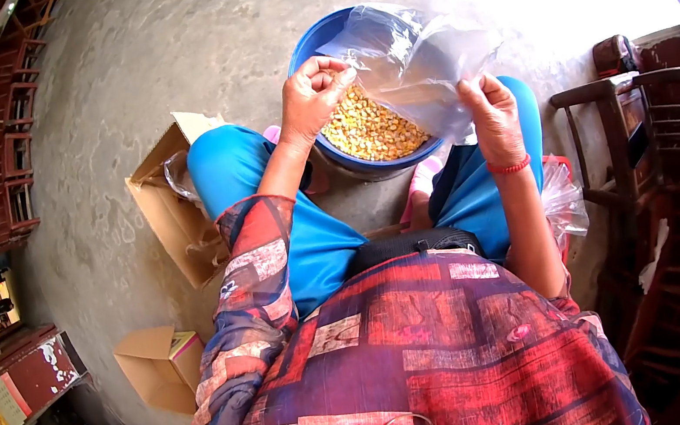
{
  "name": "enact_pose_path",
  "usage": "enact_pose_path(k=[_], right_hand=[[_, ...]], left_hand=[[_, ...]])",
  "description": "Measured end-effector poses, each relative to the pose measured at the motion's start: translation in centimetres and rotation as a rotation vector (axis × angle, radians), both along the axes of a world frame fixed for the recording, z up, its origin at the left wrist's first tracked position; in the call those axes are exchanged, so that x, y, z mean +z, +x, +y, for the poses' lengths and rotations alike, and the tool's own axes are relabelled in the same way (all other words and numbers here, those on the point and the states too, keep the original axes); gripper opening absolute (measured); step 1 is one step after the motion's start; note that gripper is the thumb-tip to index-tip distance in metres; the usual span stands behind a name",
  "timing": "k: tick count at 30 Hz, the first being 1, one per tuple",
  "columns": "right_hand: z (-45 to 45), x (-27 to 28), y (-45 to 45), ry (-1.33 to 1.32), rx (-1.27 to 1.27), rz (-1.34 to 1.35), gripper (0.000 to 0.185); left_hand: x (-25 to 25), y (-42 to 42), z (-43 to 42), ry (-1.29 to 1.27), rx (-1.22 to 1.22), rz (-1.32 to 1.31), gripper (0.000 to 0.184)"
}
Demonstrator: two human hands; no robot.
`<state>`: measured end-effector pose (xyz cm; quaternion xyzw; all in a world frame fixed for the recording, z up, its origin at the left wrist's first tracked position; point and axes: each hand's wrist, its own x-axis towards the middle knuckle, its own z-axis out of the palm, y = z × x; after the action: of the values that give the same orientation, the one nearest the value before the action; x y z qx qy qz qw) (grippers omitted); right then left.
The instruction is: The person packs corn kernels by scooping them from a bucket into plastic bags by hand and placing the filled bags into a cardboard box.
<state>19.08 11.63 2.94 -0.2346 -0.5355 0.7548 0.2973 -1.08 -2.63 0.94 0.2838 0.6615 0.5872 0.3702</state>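
A clear plastic bag (pixel 410 61) is stretched between my two hands above a blue bucket (pixel 310 41). My left hand (pixel 312 98) pinches the bag's left edge between thumb and fingers. The bag's right edge is held in my right hand (pixel 492 115), which has a red beaded bracelet at the wrist. Yellow corn kernels (pixel 371 128) lie in the bucket, partly covered by the bag. The bucket stands on the floor between my knees. Whether anything is inside the bag, I cannot tell.
An open cardboard box (pixel 170 220) with clear plastic in it is beside my left leg. A smaller box (pixel 157 372) sits nearer. Another plastic bag (pixel 563 201) lies by my right leg. Wooden chairs (pixel 626 126) stand on the right, more along the left wall.
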Motion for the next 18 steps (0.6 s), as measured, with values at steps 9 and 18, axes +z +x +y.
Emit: enact_pose_path(k=[9, 18], right_hand=[[-1.9, -0.7, -1.1, -0.006, 0.111, -0.157, 0.016], [-1.6, -1.7, -1.1, 0.238, 0.113, -0.209, 0.028]], left_hand=[[0.0, 2.3, 0.6, 0.250, 0.060, 0.081, 0.016], [2.4, 2.7, -0.6, 0.173, -0.225, -0.224, 0.013]])
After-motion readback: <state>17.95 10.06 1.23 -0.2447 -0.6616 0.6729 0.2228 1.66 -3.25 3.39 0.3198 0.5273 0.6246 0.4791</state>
